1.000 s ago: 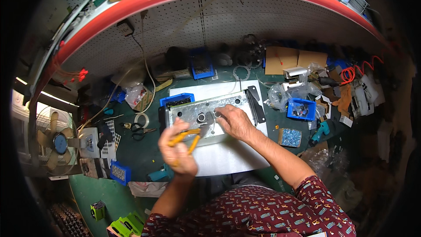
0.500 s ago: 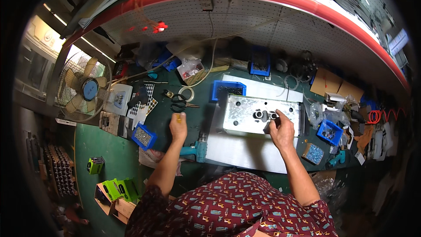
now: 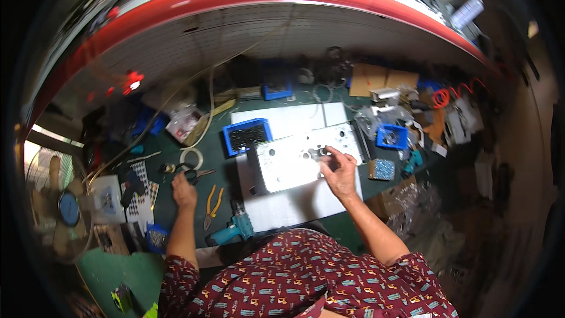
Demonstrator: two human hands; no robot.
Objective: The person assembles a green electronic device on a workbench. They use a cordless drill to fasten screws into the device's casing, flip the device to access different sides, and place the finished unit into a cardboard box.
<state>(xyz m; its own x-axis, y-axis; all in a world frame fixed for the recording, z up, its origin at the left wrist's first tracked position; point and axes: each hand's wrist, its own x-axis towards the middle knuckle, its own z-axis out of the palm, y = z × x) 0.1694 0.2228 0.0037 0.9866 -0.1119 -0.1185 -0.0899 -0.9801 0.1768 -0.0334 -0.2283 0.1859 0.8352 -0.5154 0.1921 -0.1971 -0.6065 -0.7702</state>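
Observation:
My left hand [image 3: 184, 191] is at the black-handled scissors [image 3: 189, 173], its fingers closed around the edge of a handle loop. Beside that arm, yellow-handled pliers [image 3: 213, 205] lie on the green mat. My right hand [image 3: 341, 175] is over a shiny metal panel [image 3: 282, 168], thumb and forefinger apart. The forefinger tip is by one of two small dark round fittings [image 3: 322, 151] near the panel's middle. Glare washes out part of the panel, which rests on a white sheet [image 3: 276, 211].
A blue bin of dark screws [image 3: 247, 135] stands behind the panel. A teal power drill [image 3: 232, 229] lies in front of it at left. A tape roll [image 3: 191, 158] is behind the scissors. At right are a blue bin [image 3: 391, 136] and a box of blue pieces [image 3: 384, 169].
My left hand has let go of the yellow-handled pliers and moved to the scissors. My right thumb and forefinger have spread apart at the fittings. The whole view has turned to the right.

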